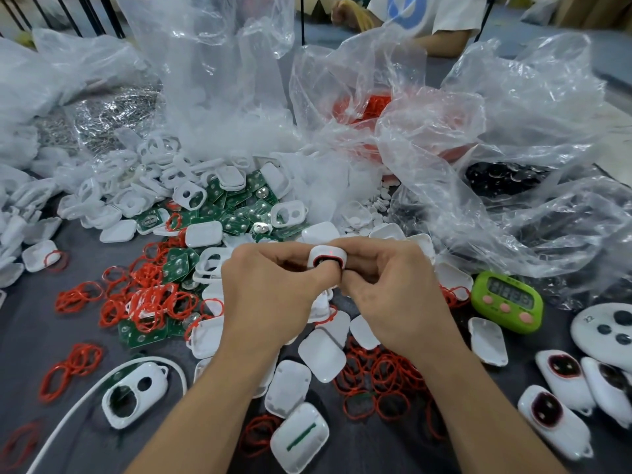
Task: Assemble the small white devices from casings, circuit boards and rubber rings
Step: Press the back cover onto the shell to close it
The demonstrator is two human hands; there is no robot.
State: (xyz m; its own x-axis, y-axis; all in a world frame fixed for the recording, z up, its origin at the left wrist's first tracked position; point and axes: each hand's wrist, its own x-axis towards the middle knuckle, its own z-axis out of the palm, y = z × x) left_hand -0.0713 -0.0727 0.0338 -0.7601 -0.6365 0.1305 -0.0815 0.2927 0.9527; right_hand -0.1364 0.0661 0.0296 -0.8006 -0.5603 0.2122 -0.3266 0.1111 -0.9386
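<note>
Across the grey counter (30, 336) lie casings (113, 200) far left, circuit boards (236, 213) centre and rubber rings (154, 302) near. The left hand (270, 289) and right hand (386, 285) both close their grip on one white device (326, 258), centre. It likely needs an even squeeze to snap shut.

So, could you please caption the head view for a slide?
Left hand and right hand pinch a small white plastic casing with a red rubber ring amid scattered green circuit boards.
</note>
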